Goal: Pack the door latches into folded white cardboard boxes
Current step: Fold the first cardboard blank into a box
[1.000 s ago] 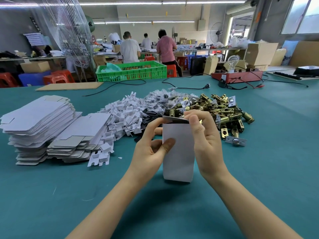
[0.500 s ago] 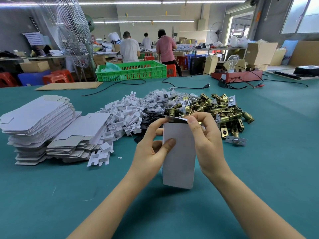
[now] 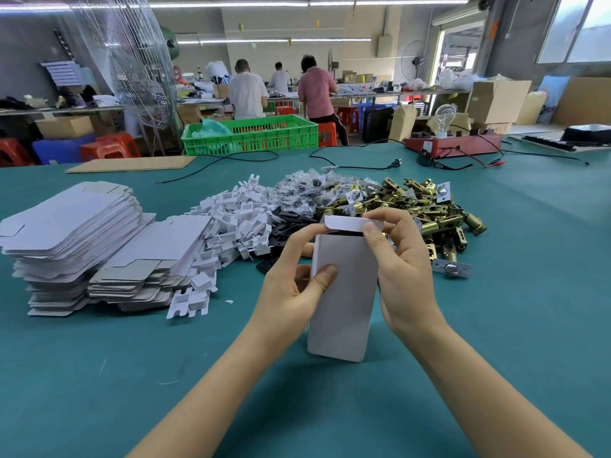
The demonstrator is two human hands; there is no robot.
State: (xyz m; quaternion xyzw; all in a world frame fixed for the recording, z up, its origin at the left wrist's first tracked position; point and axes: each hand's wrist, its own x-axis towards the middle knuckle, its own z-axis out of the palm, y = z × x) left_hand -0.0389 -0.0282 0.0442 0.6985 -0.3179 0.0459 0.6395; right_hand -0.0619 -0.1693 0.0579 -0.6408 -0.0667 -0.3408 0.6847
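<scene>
I hold an upright white cardboard box (image 3: 344,302) above the green table. My left hand (image 3: 294,285) grips its left side, thumb on the front face and index finger on the top flap. My right hand (image 3: 400,269) grips the right side and pinches the raised top flap (image 3: 347,223), which stands half open over a dark gap. What is inside the box is hidden. Behind my hands lies a heap of brass door latches (image 3: 420,206). One latch with a silver faceplate (image 3: 451,268) lies apart at the right.
Flat white box blanks (image 3: 76,233) are stacked at the left. White cardboard inserts (image 3: 234,219) and small plastic bags (image 3: 307,190) lie in heaps mid-table. A green crate (image 3: 251,135), cables and a red lamp tester (image 3: 453,143) sit at the far edge. People work beyond.
The box has risen slightly. Its top flap, nearly flat before, now stands lifted, with my right thumb and fingers pinching its right end.
</scene>
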